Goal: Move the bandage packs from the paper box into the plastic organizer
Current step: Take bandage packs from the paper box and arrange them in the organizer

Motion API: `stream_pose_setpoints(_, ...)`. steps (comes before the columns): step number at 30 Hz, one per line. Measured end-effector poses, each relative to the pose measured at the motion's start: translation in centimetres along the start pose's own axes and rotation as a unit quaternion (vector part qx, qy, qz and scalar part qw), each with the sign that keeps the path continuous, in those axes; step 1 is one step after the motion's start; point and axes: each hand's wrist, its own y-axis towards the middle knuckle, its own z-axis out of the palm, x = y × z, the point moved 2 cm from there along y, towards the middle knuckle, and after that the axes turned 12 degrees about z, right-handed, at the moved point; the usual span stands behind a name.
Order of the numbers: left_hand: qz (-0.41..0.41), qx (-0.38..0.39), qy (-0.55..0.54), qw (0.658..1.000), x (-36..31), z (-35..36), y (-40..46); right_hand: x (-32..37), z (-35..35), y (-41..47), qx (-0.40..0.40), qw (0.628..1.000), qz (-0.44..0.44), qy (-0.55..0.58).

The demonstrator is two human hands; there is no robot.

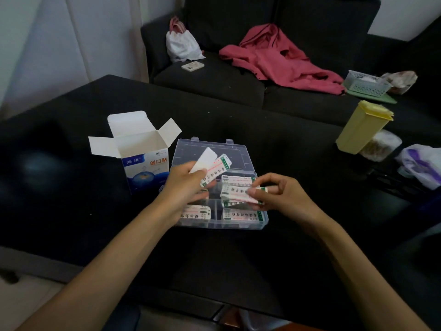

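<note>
over the clear plastic organizer [238, 149] on the dark worktop [262, 259], both hands were busy with bandage packs. the left hand [183, 185] had its grip curled round a small fan of packs [216, 167], thumb on top, the packs sticking up and away toward the open lid; one showed its blank white back, another its green-edged print. the right hand [276, 192] pinched one pack [241, 195] between thumb and fingertips, held flat just above the far right compartment, its remaining fingers loosely bent. more packs lay inside the organizer: one in the near left compartment [196, 213], one in the near right [241, 215], and others in the far right under the pinched pack. just left of the organizer stood the paper box [145, 163], blue and white, upright with its top flaps spread; its inside could not be seen. farther right on the worktop stood a yellow lidded container [362, 126]. beyond, a pink garment [279, 58] lay on a dark sofa [214, 77].
</note>
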Motion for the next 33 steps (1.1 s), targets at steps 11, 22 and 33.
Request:
stream_pose_setpoints(11, 0.006, -0.024, 0.003, 1.0, -0.3, -0.6, 0.3, -1.4, -0.8, 0.7, -0.006, 0.963, -0.073, -0.26)
stream_pose_setpoints(22, -0.091, 0.058, -0.119, 0.987, 0.1, -0.3, 0.1, -0.5, 0.1, 0.5, -0.123, 0.911, -0.134, -0.371)
stream_pose_setpoints(33, -0.07, 0.16, -0.057, 0.983, 0.4, 1.3, -0.5, 0.6, 1.2, -0.1, -0.059, 0.994, 0.02, 0.093)
